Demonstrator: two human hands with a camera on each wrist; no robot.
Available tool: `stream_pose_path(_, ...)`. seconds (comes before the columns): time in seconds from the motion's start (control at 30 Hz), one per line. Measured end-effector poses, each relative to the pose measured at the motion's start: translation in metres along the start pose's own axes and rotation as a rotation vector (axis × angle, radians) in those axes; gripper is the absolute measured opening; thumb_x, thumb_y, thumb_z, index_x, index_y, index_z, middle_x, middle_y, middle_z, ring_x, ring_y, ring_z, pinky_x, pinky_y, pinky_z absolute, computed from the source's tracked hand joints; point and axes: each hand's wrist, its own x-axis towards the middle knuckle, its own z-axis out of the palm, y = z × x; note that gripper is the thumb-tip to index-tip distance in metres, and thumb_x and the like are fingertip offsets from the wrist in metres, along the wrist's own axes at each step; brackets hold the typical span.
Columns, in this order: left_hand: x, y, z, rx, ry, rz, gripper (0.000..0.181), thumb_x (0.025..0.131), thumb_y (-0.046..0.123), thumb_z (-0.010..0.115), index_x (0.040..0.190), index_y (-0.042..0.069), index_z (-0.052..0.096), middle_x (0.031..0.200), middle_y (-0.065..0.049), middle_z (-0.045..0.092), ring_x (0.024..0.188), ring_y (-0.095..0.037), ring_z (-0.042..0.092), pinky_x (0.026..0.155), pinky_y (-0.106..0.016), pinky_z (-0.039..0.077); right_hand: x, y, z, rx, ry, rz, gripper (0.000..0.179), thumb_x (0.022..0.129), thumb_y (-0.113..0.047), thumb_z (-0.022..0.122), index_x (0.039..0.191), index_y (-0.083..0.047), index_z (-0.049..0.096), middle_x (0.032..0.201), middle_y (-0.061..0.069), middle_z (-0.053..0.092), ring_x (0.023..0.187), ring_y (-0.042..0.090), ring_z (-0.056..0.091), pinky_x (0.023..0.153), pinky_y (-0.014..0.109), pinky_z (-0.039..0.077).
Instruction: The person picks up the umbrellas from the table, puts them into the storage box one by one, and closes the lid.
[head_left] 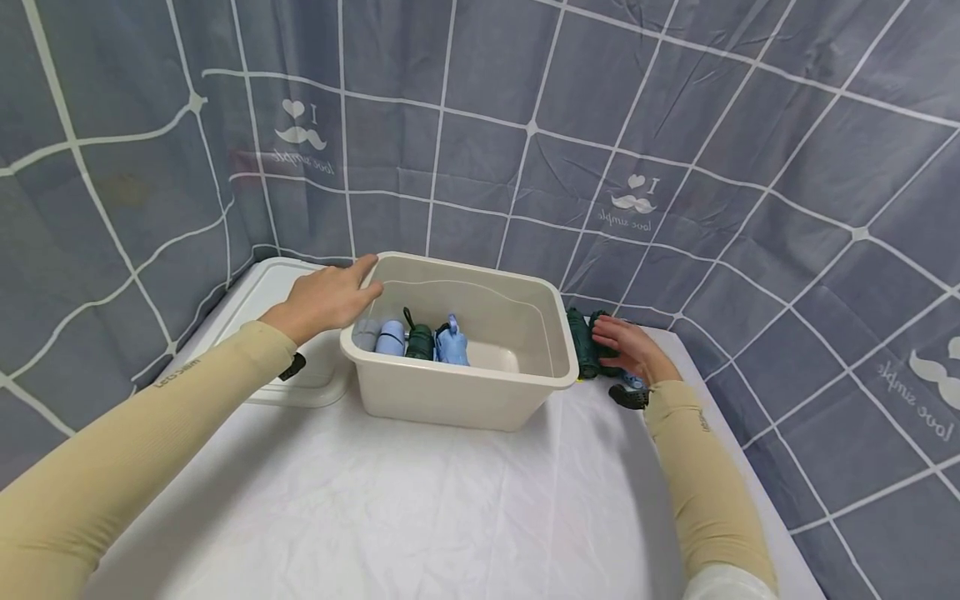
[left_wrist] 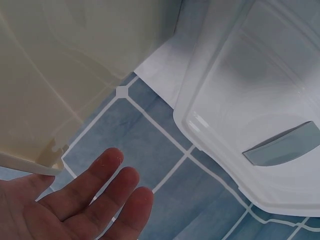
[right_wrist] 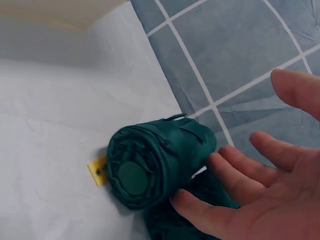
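A beige plastic storage box [head_left: 450, 392] stands on the white-covered table. Inside at its left lie a grey roll [head_left: 366, 333], a light blue folded umbrella [head_left: 391, 338], a dark green folded umbrella [head_left: 420, 342] and a looser blue one [head_left: 452, 342]. My left hand [head_left: 330, 297] rests on the box's left rim, fingers mostly straight in the left wrist view. Right of the box, my right hand [head_left: 628, 346] is spread beside a green folded umbrella [right_wrist: 160, 160], fingertips close to it; contact is unclear. Another green bundle [right_wrist: 172, 220] lies partly under that hand.
A white lid [head_left: 262, 287] with a grey handle [left_wrist: 285, 145] lies left of the box, partly behind my left arm. Grey checked curtain [head_left: 480, 150] surrounds the table's back and sides. Something blue [head_left: 633, 381] shows under my right wrist. A yellow tag [right_wrist: 98, 171] sticks out beside the green umbrella.
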Motion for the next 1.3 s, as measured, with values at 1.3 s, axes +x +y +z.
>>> stream_pose_path(1.3,-0.001,-0.001,0.000,0.001,-0.004,-0.006,0.067,0.102,0.051,0.026,0.161,0.018,0.021,0.143,-0.026,0.054,0.119,-0.047,0.060,0.076,-0.062,0.051,0.019,0.040,0.042,-0.195,0.285,0.021,0.083,0.093,-0.014,0.068,0.162,-0.011,0.021,0.166,0.014,0.023,0.144,0.031,0.033,0.085,0.038,0.043)
